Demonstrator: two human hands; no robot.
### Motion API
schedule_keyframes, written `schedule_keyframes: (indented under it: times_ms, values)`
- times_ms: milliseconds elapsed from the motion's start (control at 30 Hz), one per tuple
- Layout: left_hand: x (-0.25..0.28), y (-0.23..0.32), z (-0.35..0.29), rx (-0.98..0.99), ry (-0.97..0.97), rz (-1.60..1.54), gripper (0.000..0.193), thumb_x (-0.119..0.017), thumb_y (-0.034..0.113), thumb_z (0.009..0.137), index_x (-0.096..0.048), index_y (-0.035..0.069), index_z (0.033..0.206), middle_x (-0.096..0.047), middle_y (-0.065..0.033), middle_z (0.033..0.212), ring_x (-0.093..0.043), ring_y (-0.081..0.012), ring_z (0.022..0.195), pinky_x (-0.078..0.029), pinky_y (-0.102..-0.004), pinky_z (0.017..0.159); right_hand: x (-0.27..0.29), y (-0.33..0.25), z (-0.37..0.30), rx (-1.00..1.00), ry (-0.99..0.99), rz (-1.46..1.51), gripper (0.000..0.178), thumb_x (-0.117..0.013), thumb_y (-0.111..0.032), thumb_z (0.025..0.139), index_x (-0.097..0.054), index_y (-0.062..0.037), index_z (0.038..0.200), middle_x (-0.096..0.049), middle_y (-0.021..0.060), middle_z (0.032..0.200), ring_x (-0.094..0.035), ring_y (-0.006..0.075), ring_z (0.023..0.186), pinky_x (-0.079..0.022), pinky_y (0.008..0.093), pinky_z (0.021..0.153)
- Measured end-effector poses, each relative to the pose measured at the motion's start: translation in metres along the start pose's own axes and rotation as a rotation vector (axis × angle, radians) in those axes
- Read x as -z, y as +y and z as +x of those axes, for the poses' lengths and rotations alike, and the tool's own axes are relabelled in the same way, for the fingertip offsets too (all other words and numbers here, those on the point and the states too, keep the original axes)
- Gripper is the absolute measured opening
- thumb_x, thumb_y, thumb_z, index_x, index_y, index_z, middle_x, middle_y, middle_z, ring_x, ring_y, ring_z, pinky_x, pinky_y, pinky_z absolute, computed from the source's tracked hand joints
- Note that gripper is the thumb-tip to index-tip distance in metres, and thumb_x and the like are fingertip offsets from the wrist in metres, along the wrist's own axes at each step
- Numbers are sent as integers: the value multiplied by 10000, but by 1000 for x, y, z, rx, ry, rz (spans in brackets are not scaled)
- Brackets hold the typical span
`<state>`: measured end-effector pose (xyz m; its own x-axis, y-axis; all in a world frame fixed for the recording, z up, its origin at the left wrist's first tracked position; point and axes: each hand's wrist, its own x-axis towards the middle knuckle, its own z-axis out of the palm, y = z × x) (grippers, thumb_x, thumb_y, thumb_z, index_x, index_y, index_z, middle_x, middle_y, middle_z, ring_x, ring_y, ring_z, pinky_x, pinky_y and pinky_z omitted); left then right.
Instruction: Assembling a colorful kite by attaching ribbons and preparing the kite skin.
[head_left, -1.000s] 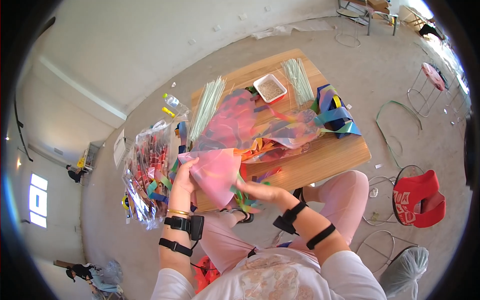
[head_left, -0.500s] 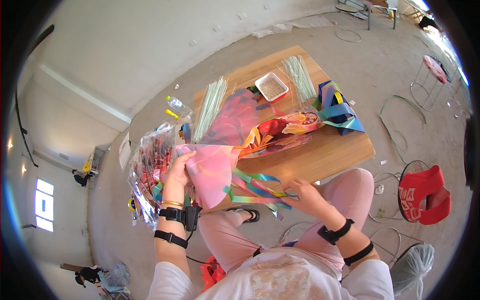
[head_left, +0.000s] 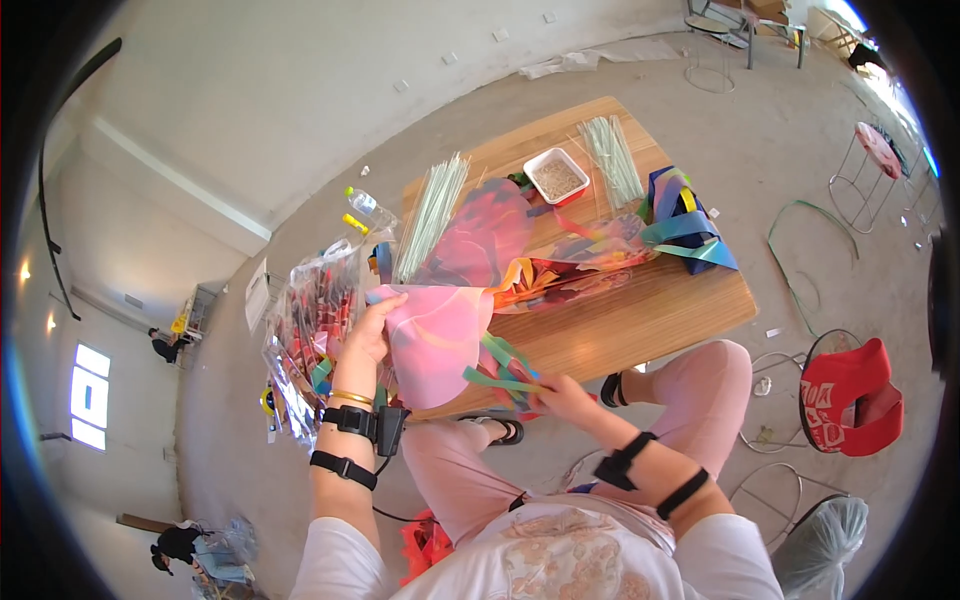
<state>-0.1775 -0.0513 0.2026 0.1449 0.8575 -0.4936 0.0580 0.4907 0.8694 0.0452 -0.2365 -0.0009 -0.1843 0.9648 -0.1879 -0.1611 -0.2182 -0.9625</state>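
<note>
My left hand (head_left: 372,325) grips the left edge of a sheet of thin pink printed fabric (head_left: 435,345), thumb on top. The sheet hangs over the table's near edge and runs on into a crumpled orange-and-red printed part (head_left: 535,280). Several green, blue and multicoloured ribbons (head_left: 505,362) trail from its lower right side. Closed round the ribbons is my right hand (head_left: 565,400), low at the table's near edge; its fingertips are partly hidden. Behind my left hand, a darker pink-purple fabric piece (head_left: 485,235) lies flat on the table.
On the wooden table (head_left: 640,310) lie two bundles of thin pale rods (head_left: 432,215) (head_left: 612,160), a white tub (head_left: 556,176) of small grains, and a blue ribbon roll (head_left: 690,225). Plastic-wrapped goods (head_left: 315,310) and a bottle (head_left: 368,205) stand left. A stool with a red cushion (head_left: 850,395) is right.
My right hand has moved left and slightly down along the ribbons, bunching them closer to the pink fabric. My left hand keeps its hold on the fabric. The view has shifted slightly.
</note>
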Motion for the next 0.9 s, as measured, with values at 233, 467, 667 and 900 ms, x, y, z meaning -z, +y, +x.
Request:
schedule_keyframes:
  times_ms: [233,467,667,900]
  values:
    - [21,-30,-32,-105,-7,-49,287,-670,119,824,-584,42,1086,-636,-75,1041,-613,-208,985,-506,-366,844,102,-17,-119,-477,-290,-450,217,-475,-70,828,-670,-61,922,-636,33,708,-593,148,586,-473,283,565]
    - [62,-25,-60,-153,86,-72,314,-678,117,802,-581,38,1090,-642,-81,1039,-629,-200,948,-517,-349,832,118,-111,-121,113,-51,-497,207,-550,-107,871,-618,-21,1046,-634,100,928,-624,178,817,-495,296,724]
    - [57,-28,-73,-180,120,56,356,-705,130,784,-569,35,1100,-621,-67,1029,-608,-207,963,-487,-351,841,110,-187,-44,449,278,-344,188,-537,-102,903,-599,-24,1062,-617,124,955,-597,251,904,-469,324,798]
    - [60,-68,-71,-152,119,52,345,-707,112,784,-564,42,1090,-602,-39,992,-583,-173,959,-462,-326,844,124,-174,19,377,144,-1125,210,-569,-228,885,-640,-66,998,-654,98,889,-605,295,874,-464,397,798]
